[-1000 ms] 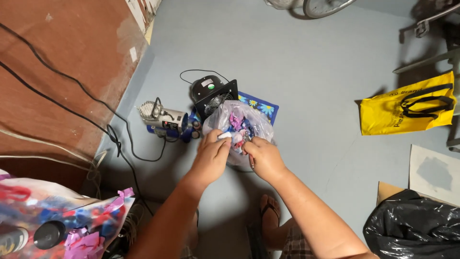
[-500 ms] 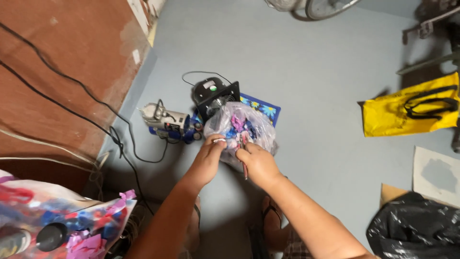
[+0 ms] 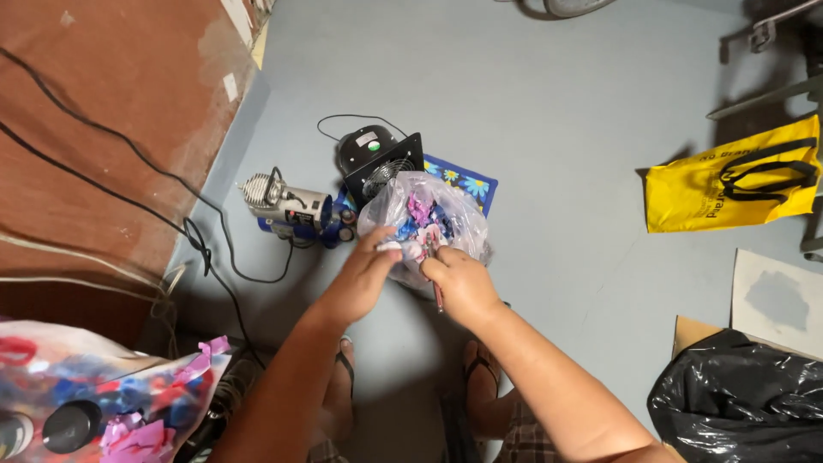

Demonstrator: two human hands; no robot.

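Observation:
A clear plastic bag (image 3: 429, 219) stuffed with pink, blue and white scraps hangs in front of me above the grey floor. My left hand (image 3: 364, 279) pinches the bag's near edge from the left. My right hand (image 3: 463, 283) grips the same edge from the right, and a thin reddish stick pokes down from under its fingers. The two hands almost touch at the bag's mouth. My feet in sandals show below my arms.
Behind the bag sit a black fan box (image 3: 377, 163), a small blue air compressor (image 3: 291, 210) and a blue flowered mat (image 3: 467, 180). A yellow bag (image 3: 729, 180) lies at right, a black rubbish bag (image 3: 737, 411) at lower right. Cables run along the brown wall (image 3: 94, 129).
Both hands have shifted slightly lower and closer together on the bag's edge, and the bag has bunched up more between them.

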